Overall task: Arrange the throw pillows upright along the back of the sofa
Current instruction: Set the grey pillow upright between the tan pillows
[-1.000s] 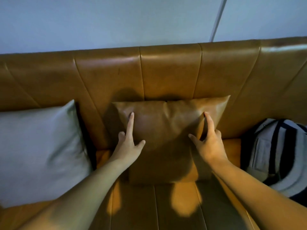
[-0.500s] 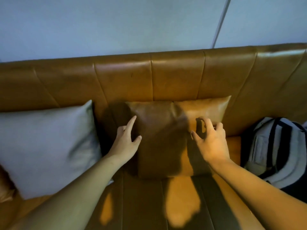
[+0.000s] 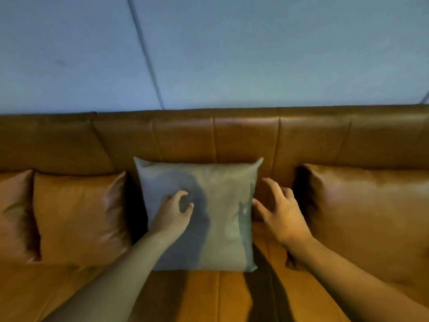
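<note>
A grey pillow (image 3: 220, 194) stands upright against the tan leather sofa back (image 3: 243, 135), in the middle of the view. My left hand (image 3: 173, 213) rests on its front face with fingers curled, gripping nothing. My right hand (image 3: 282, 212) hovers just off the pillow's right edge, fingers spread. A tan leather pillow (image 3: 366, 219) leans upright to the right. Another tan pillow (image 3: 79, 217) stands to the left, and a further one (image 3: 14, 217) is cut off at the left edge.
The sofa seat (image 3: 209, 296) stretches out below the pillows. A pale blue-grey wall (image 3: 232, 54) rises behind the sofa back.
The view has swung left: the grey pillow is now central and the backpack is out of sight. Both hands left the tan pillow and went to the grey one.
</note>
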